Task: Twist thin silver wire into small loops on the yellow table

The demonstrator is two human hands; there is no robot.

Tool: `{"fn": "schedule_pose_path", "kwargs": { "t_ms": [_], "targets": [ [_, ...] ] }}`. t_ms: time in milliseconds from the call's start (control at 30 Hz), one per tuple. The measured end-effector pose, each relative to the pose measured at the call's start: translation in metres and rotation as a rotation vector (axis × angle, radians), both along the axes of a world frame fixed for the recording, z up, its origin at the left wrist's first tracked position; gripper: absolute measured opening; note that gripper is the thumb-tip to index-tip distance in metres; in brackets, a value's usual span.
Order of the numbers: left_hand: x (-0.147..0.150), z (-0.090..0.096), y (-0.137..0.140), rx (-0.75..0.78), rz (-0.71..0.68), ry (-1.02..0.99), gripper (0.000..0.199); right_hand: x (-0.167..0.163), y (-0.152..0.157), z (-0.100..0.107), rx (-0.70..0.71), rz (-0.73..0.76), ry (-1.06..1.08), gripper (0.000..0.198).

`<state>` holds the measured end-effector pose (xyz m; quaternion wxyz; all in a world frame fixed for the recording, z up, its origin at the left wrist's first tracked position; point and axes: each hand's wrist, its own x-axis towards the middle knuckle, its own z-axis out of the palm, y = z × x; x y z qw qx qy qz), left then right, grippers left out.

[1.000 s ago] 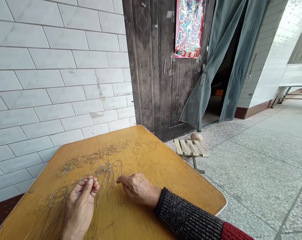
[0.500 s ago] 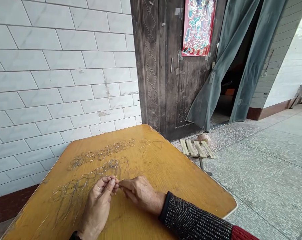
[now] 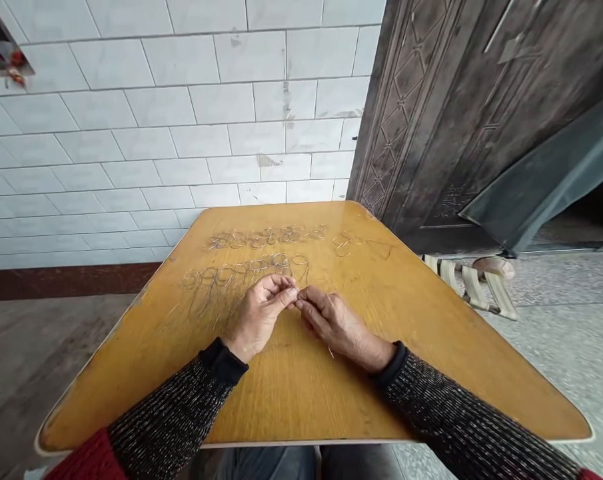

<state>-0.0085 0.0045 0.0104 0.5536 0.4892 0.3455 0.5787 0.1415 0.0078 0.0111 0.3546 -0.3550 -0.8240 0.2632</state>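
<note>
Over the wooden table (image 3: 301,393), my left hand (image 3: 258,317) and my right hand (image 3: 344,330) meet fingertip to fingertip. Both are closed in a pinch on a thin wire (image 3: 330,352), whose end pokes out below my right hand; the rest is mostly hidden by the fingers. Just beyond my left hand lies a row of looped wires (image 3: 226,275) with long loose tails. Farther back is a second row of wire loops (image 3: 266,237), bent like small flowers.
One flower-like wire piece (image 3: 347,243) and an angular bent wire (image 3: 384,248) lie toward the table's far right. A white tiled wall (image 3: 181,147) stands behind the table. At right are a dark carved door (image 3: 431,133), a grey-green curtain (image 3: 546,177) and a strapped folding stool (image 3: 474,287).
The view has swung left and down, bringing both sleeves and the near table edge into sight. My hands stay pinched together, and a wire end now shows beneath my right hand.
</note>
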Motion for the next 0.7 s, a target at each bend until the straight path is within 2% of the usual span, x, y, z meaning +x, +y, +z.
{"fn": "schedule_pose_path", "kwargs": {
  "t_ms": [167,300,500,700],
  "targets": [
    [0.002,0.002,-0.003,0.036,0.03,0.089,0.026,0.0,0.0,-0.001,0.001,-0.04,-0.007,0.019],
    [0.0,0.0,-0.001,0.003,0.019,0.098,0.027,0.0,0.001,-0.004,0.058,-0.093,-0.036,0.019],
    [-0.006,0.004,0.001,-0.001,-0.028,-0.038,0.037,0.004,0.005,-0.009,0.136,-0.17,-0.145,0.02],
    [-0.008,0.004,0.001,0.05,0.131,0.025,0.025,0.004,0.005,-0.008,0.174,-0.132,-0.216,0.022]
  ]
}}
